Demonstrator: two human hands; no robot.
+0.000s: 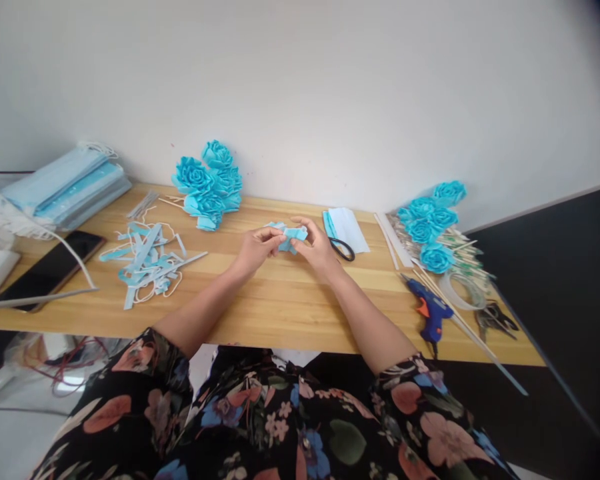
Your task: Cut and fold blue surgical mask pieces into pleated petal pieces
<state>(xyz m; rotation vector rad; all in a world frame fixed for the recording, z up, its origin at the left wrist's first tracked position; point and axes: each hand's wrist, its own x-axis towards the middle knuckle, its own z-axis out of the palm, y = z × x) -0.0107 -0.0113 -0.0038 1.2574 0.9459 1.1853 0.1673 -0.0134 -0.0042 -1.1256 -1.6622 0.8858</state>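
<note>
Between my two hands, a little above the middle of the wooden table, is a light-blue piece of mask fabric point(295, 233). My left hand point(259, 248) pinches its left side between thumb and fingers. The fingers of my right hand point(319, 250) curl round its right side, with the thumb in front. More pale blue fabric point(276, 225) shows just behind my left fingers; whether it is part of the same piece I cannot tell. Right of my right hand, scissors with black handles point(344, 249) lie against a folded blue-and-white mask sheet point(349, 229).
Blue fabric roses point(207, 183) lie at the back left, more roses point(424, 223) at the right. Cut strips and ear loops point(153, 260), a phone point(50, 270) and stacked masks point(70, 183) are on the left. A blue glue gun point(430, 310), clear tape point(463, 290) and pliers point(497, 319) lie right.
</note>
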